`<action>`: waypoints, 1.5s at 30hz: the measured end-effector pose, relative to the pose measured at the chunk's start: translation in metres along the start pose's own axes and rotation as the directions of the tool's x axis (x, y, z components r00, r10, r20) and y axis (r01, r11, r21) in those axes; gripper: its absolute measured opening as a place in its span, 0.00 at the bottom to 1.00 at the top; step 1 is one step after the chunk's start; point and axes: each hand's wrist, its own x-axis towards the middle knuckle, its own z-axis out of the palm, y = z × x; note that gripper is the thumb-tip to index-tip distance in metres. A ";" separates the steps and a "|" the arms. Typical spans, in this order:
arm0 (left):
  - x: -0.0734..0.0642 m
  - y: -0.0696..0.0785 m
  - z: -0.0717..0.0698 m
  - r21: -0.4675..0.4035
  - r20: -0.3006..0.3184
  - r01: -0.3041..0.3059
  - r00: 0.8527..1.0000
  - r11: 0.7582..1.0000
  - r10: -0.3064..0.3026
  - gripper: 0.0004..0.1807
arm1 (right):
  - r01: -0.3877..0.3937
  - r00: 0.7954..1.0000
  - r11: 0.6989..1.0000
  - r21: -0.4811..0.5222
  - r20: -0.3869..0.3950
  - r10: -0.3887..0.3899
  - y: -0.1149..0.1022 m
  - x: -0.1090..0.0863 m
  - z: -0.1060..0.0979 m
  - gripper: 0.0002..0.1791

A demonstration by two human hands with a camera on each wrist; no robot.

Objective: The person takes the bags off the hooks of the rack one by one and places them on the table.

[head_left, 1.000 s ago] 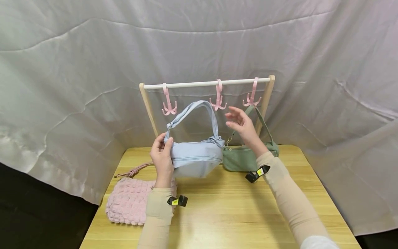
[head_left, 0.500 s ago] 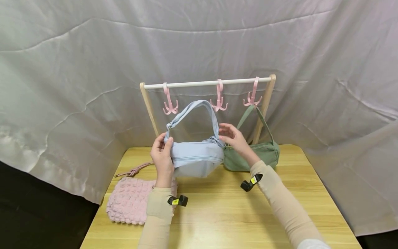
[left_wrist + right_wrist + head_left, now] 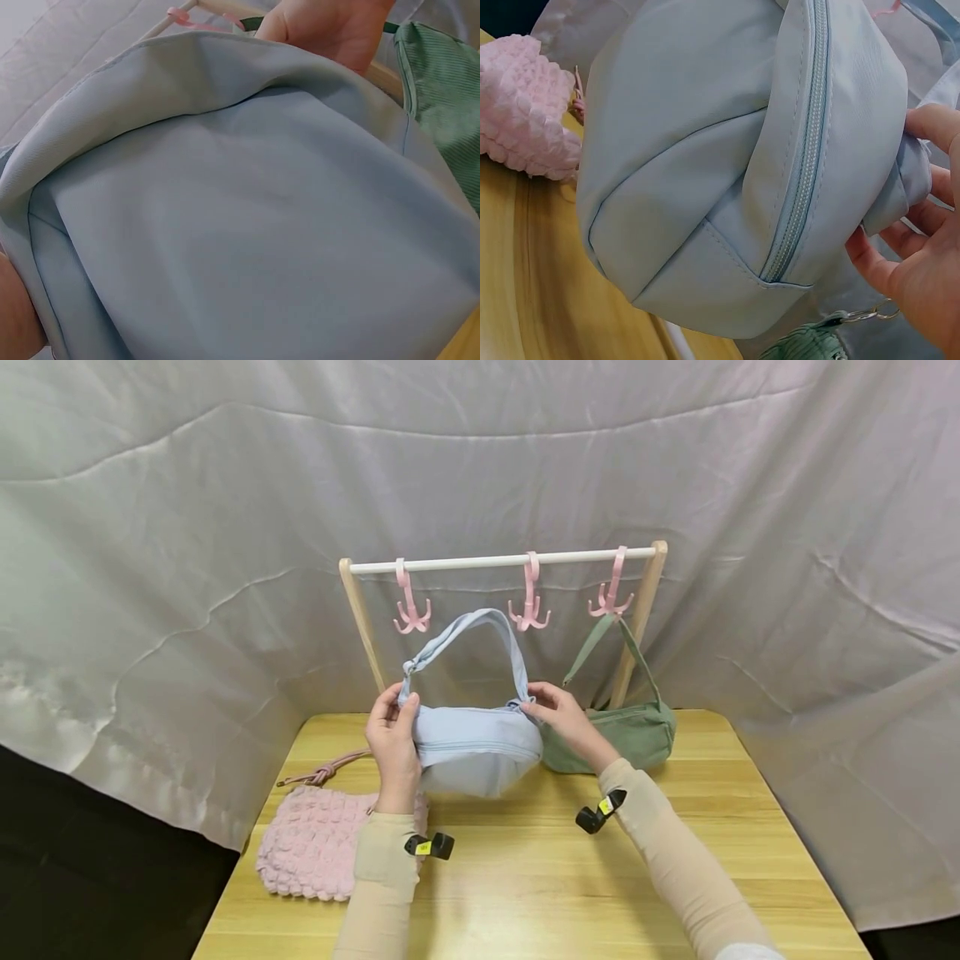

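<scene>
A light blue handbag (image 3: 480, 732) is held up above the table in the head view, its strap (image 3: 492, 617) arching over it. My left hand (image 3: 393, 747) grips the bag's left end by the strap base, thumb in front. At the other end, my right hand (image 3: 567, 724) pinches the knotted base of the strap. The right wrist view shows those fingers around the knot (image 3: 904, 184), beside the bag's zipper (image 3: 810, 142). The bag's underside (image 3: 225, 210) fills the left wrist view and hides most of the left hand.
Behind the bag stands a rack with a white bar (image 3: 472, 562) and three pink hooks, including a middle hook (image 3: 529, 602). A green bag (image 3: 637, 735) hangs by its strap from the right hook. A pink puffy bag (image 3: 315, 843) lies on the wooden table (image 3: 600, 893) at left.
My right hand has come down and left from near the green bag's strap to the blue handbag's right strap base and taken hold. The blue handbag has sunk slightly; my left hand keeps its grip.
</scene>
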 end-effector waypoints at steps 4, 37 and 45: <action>0.000 -0.001 -0.001 -0.002 0.001 0.001 1.000 1.000 -0.001 0.11 | 0.014 1.000 0.999 0.031 -0.023 -0.013 0.000 -0.004 -0.001 0.21; 0.005 -0.002 -0.041 0.467 0.195 0.179 0.934 0.866 -0.298 0.17 | 0.048 0.989 0.997 -0.053 -0.134 -0.054 0.007 -0.031 -0.022 0.19; 0.002 -0.006 -0.051 0.542 0.257 0.157 0.904 0.826 -0.341 0.17 | 0.007 0.994 0.989 -0.146 -0.111 -0.024 0.011 -0.040 -0.024 0.20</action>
